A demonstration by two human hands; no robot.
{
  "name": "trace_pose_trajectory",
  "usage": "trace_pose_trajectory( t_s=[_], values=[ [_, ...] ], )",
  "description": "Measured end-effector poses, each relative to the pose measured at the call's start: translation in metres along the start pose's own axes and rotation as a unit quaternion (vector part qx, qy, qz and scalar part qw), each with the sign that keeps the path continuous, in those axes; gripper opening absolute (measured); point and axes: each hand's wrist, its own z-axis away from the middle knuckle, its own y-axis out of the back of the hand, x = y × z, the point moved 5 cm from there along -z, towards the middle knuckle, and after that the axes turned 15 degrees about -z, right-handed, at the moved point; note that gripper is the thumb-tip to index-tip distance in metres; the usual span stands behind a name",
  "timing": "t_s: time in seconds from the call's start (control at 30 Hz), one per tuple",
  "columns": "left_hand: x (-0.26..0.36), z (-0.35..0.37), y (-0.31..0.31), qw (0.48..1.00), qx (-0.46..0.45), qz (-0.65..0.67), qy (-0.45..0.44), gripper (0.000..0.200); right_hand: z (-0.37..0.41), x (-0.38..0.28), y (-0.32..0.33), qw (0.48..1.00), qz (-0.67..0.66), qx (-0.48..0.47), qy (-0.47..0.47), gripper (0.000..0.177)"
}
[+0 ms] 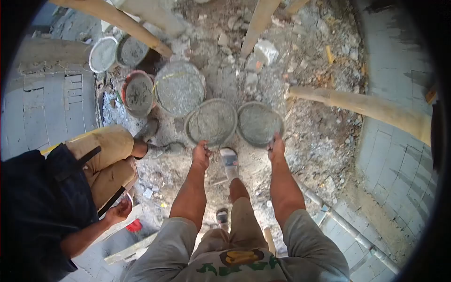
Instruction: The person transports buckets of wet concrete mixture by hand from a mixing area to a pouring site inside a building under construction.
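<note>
Your left hand grips a mortar-filled bucket, fingers curled at its rim; your right hand likewise holds a second bucket.

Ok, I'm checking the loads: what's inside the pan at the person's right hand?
Grey, wet-looking mix spreads across the pan; its bottom is covered and can't be seen.
</note>
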Motion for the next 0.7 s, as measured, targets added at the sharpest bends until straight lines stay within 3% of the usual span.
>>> trace_pose_trajectory(
  t_s=[0.03, 0.1, 0.23, 0.43, 0.63, 0.7],
  values=[
    [-0.017, 0.004, 0.009, 1.0, 0.003, 0.005, 0.013, 0.01, -0.002, 0.01, 0.016, 1.0, 0.005, 0.022, -0.013, 0.018],
    [-0.012, 0.005, 0.005, 1.0, -0.024, 0.005, 0.009, 0.009, -0.016, 0.003, 0.014, 0.999, 0.028, -0.043, -0.007, 0.018],
    [-0.004, 0.009, 0.007, 0.999, -0.028, 0.011, 0.026, 0.007, 0.005, 0.001, -0.001, 0.999, 0.048, -0.005, -0.019, 0.019],
    [-0.002, 0.027, 0.003, 0.999, 0.02, 0.017, 0.024, 0.012, 0.002, 0.001, -0.001, 0.998, 0.041, -0.029, -0.025, 0.02],
    [0.001, 0.037, 0.008, 0.995, 0.063, -0.073, 0.021, 0.012, -0.006, 0.007, 0.003, 0.998, 0.044, -0.036, -0.033, 0.018],
    [-0.003, 0.04, 0.003, 0.993, 0.068, -0.091, 0.013, 0.012, -0.007, 0.01, 0.001, 0.993, 0.107, -0.046, -0.027, 0.019]
  ],
)
